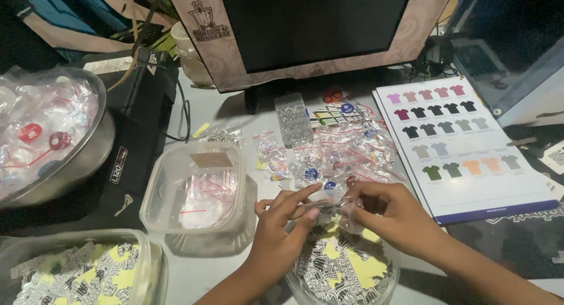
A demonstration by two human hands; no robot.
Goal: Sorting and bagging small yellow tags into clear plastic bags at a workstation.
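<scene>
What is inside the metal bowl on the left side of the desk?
The metal bowl holds a heap of small clear plastic bags; two show round red pieces. The heap covers the bowl's bottom and anything beneath.

Grey worktop, crowded

The pale grey table point(202, 275) bears a clear square plastic tub point(194, 190); a round steel bowl point(94, 155); a heap of small zip bags point(343, 152); a laminated shirt-colour chart point(470, 143).

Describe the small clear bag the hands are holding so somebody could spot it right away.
Start at the dark monitor and drop to the near table edge, where the left hand and right hand meet. The small clear bag is pinched between them above a round tub of printed pieces, unlike the loose bags behind.
</scene>
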